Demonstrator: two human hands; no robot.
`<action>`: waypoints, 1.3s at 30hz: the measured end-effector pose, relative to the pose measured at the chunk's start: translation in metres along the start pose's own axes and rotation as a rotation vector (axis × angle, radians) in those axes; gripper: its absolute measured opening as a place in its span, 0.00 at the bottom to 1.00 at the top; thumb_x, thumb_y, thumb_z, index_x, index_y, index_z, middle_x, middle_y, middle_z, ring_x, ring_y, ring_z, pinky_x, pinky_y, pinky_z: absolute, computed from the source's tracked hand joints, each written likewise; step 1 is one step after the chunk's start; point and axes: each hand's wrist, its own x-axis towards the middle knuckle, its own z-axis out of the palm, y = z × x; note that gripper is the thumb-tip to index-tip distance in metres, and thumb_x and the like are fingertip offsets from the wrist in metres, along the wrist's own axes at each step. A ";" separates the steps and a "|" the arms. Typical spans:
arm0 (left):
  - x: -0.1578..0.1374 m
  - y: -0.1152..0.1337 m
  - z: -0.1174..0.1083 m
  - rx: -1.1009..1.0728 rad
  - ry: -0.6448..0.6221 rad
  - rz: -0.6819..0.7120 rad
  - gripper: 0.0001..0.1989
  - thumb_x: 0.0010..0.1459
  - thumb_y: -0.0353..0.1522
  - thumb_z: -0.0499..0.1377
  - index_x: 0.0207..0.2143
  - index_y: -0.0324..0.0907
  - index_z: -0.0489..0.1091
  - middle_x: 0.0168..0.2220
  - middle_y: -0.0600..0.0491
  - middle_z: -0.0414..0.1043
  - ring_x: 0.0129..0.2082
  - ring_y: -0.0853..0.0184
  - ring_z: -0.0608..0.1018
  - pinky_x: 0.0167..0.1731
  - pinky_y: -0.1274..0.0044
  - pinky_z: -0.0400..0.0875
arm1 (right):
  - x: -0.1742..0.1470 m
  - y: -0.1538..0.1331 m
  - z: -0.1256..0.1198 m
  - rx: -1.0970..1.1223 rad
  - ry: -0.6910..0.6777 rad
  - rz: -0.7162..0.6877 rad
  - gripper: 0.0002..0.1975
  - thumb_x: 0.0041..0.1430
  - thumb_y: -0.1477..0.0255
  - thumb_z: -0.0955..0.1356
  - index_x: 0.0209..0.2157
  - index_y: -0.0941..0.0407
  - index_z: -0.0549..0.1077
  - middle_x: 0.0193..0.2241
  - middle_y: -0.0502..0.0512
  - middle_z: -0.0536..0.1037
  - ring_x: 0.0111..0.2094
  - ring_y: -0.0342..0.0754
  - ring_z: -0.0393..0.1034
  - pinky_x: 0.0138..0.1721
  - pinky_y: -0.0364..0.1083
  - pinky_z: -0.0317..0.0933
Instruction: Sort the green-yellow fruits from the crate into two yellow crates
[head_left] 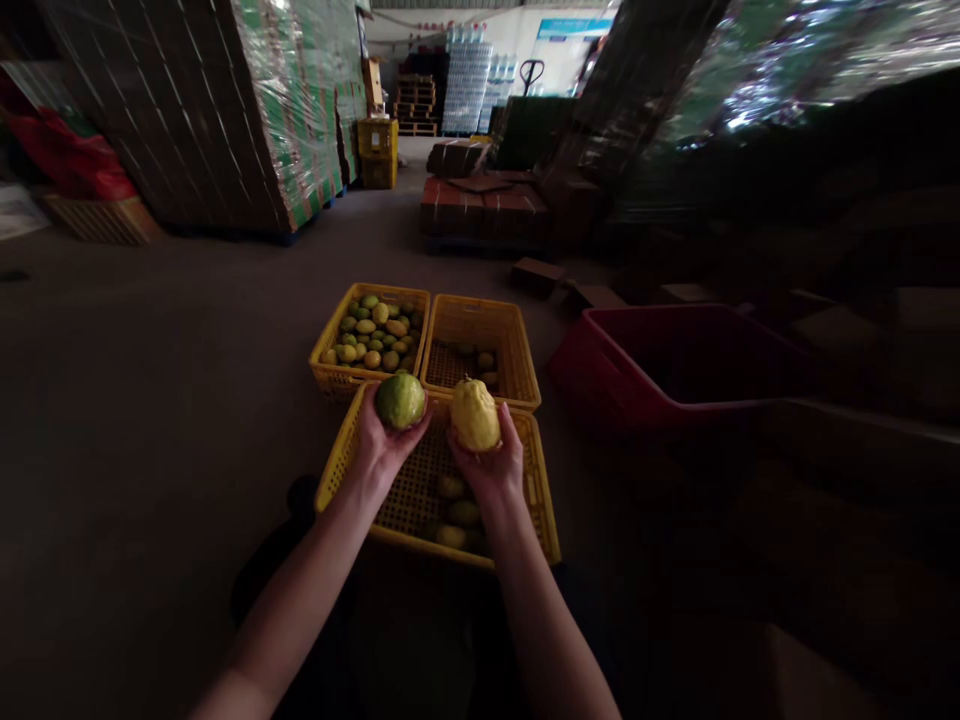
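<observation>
My left hand [382, 435] is wrapped round a smooth, roundish green fruit [400, 402]. In my right hand [491, 470] rests a yellow, bumpy, guava-like fruit [475, 416] with a short stem on top. Both hands are raised side by side over the near yellow crate [551, 510], whose right half holds several dull fruits [463, 513]. Beyond it on the left, a second yellow crate [321, 372] is filled with green and yellow fruits [381, 335]. The third crate [529, 370], behind on the right, has a few fruits inside.
To the right stands a large red bin [622, 385], its inside dark. Cardboard pieces [536, 275] lie on the floor behind it. Wrapped stacks of boxes [300, 120] rise on the left, and a low stack of cartons [484, 210] sits ahead. The right side is dark.
</observation>
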 end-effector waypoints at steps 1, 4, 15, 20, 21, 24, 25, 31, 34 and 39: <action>-0.002 0.000 0.002 -0.026 -0.019 0.007 0.14 0.59 0.42 0.53 0.40 0.42 0.68 0.34 0.50 0.74 0.37 0.63 0.78 0.39 0.67 0.77 | 0.000 0.000 0.000 0.019 0.010 0.011 0.11 0.52 0.64 0.71 0.36 0.55 0.75 0.28 0.51 0.81 0.29 0.47 0.76 0.26 0.44 0.70; -0.007 0.000 0.006 -0.092 -0.102 -0.001 0.13 0.59 0.40 0.53 0.39 0.41 0.70 0.33 0.50 0.76 0.39 0.62 0.79 0.39 0.68 0.76 | -0.002 0.000 0.004 0.091 0.038 0.017 0.12 0.53 0.62 0.70 0.36 0.54 0.75 0.29 0.51 0.82 0.31 0.46 0.77 0.28 0.44 0.71; -0.027 -0.005 0.006 0.047 -0.303 0.011 0.11 0.56 0.33 0.50 0.24 0.41 0.69 0.27 0.52 0.71 0.30 0.67 0.75 0.30 0.74 0.73 | -0.015 -0.004 0.007 0.165 -0.081 0.010 0.05 0.48 0.68 0.68 0.25 0.54 0.72 0.22 0.48 0.78 0.26 0.44 0.74 0.31 0.44 0.72; -0.032 -0.010 0.007 0.244 -0.364 -0.009 0.17 0.55 0.32 0.47 0.16 0.40 0.64 0.20 0.50 0.64 0.24 0.66 0.71 0.27 0.71 0.71 | -0.016 -0.001 0.002 0.063 -0.244 0.004 0.06 0.46 0.67 0.68 0.21 0.54 0.70 0.21 0.47 0.76 0.22 0.43 0.71 0.24 0.43 0.69; -0.033 -0.011 0.007 0.259 -0.375 -0.021 0.18 0.55 0.32 0.46 0.15 0.40 0.64 0.20 0.50 0.63 0.23 0.66 0.70 0.26 0.71 0.70 | -0.016 0.000 0.002 0.042 -0.271 -0.008 0.06 0.46 0.67 0.68 0.21 0.54 0.70 0.21 0.47 0.75 0.22 0.44 0.71 0.25 0.44 0.69; -0.033 -0.014 0.006 0.288 -0.411 -0.041 0.19 0.55 0.32 0.46 0.13 0.40 0.63 0.18 0.50 0.61 0.21 0.67 0.69 0.25 0.72 0.69 | -0.016 0.002 0.000 -0.028 -0.329 -0.033 0.07 0.45 0.66 0.69 0.21 0.54 0.70 0.20 0.48 0.75 0.22 0.45 0.70 0.26 0.47 0.69; -0.033 -0.015 0.006 0.298 -0.419 -0.044 0.19 0.55 0.33 0.46 0.13 0.40 0.63 0.18 0.50 0.61 0.20 0.67 0.68 0.25 0.72 0.68 | -0.016 0.002 0.000 -0.052 -0.343 -0.042 0.07 0.45 0.66 0.69 0.20 0.54 0.71 0.20 0.49 0.75 0.21 0.45 0.70 0.26 0.47 0.69; -0.028 -0.013 -0.004 0.395 -0.490 -0.007 0.19 0.53 0.33 0.47 0.12 0.41 0.63 0.17 0.50 0.61 0.20 0.66 0.69 0.27 0.69 0.68 | -0.020 0.000 0.003 -0.153 -0.394 -0.124 0.09 0.41 0.65 0.70 0.17 0.55 0.71 0.18 0.49 0.74 0.20 0.46 0.69 0.24 0.48 0.68; -0.024 -0.013 -0.008 0.444 -0.614 0.039 0.17 0.51 0.33 0.48 0.12 0.40 0.65 0.17 0.48 0.64 0.20 0.65 0.70 0.25 0.71 0.66 | -0.021 0.000 0.004 -0.173 -0.421 -0.138 0.09 0.41 0.65 0.70 0.17 0.55 0.72 0.18 0.49 0.74 0.20 0.46 0.69 0.29 0.51 0.70; -0.022 -0.014 -0.009 0.429 -0.657 0.035 0.16 0.50 0.34 0.50 0.13 0.39 0.64 0.16 0.50 0.63 0.17 0.67 0.70 0.20 0.75 0.63 | -0.017 0.000 0.001 -0.170 -0.485 -0.132 0.09 0.41 0.65 0.71 0.17 0.55 0.72 0.19 0.49 0.75 0.19 0.46 0.69 0.30 0.52 0.71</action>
